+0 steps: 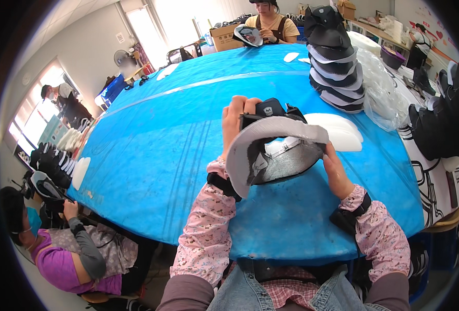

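In the center of the frame the person holds a black and grey shoe point(276, 150) above the blue table point(162, 145), a little right of the middle. Much of the shoe is hidden: its pale grey sole faces the camera and covers most of the upper, and the far end with the tongue is only partly seen behind the sole edge. The inside of the shoe is dark and hard to make out. The left hand point(235, 120) is closed around the far upper end of the shoe, with the fingers curled over the top; the fingertips are hidden behind the shoe. The right hand point(336, 173) presses against the right side of the shoe with the fingers together and quite straight, and the thumb cannot be seen. The long axis of the shoe runs from lower left to upper right of the frame, and the sole bends like an arch. Which end is the toe I cannot tell for sure. Just behind the shoe, white insoles point(341, 132) lie on the table, partly covered by it. In the upper right, a tall stack of black and white shoes point(336, 62) stands beside clear plastic bags point(380, 88). Other people sit at the top edge and the lower left.
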A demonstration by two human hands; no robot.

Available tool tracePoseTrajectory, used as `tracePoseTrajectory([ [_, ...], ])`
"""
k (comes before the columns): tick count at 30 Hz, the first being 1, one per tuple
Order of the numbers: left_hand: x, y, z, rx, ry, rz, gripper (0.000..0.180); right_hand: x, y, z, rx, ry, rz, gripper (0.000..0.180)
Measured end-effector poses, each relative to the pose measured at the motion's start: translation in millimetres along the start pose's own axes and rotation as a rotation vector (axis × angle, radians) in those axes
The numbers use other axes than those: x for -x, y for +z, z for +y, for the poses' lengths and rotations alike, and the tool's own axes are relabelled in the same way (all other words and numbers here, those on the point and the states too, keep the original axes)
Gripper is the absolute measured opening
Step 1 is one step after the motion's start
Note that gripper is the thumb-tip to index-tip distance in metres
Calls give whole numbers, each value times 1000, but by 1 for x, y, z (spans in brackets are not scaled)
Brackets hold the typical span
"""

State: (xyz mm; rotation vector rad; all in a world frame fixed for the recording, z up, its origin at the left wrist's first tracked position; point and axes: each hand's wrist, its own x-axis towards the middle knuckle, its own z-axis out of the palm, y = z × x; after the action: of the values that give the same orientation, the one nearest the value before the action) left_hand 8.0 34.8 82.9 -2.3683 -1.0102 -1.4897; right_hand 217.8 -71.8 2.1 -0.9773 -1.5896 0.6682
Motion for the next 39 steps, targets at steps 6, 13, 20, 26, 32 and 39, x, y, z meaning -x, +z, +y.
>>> tracePoseTrajectory([
  [6,39,-4,-32,1682,-545,-4,44,-5,1,-23,39,-146,-101,61],
  [13,50,-3,-61,1654,-508,-28,41,-5,10,-24,177,-197,-108,67],
  [20,2,-14,-60,554,-369,-540,59,-1,16,-1,78,61,-66,77],
  [26,-8,-18,-47,484,-264,-659,52,1,9,-3,136,71,-79,71],
  [32,-11,-11,-21,300,-299,-219,46,-1,5,7,69,123,-40,47],
  [39,3,-1,5,946,-354,-177,36,1,8,-14,-404,173,-128,57],
])
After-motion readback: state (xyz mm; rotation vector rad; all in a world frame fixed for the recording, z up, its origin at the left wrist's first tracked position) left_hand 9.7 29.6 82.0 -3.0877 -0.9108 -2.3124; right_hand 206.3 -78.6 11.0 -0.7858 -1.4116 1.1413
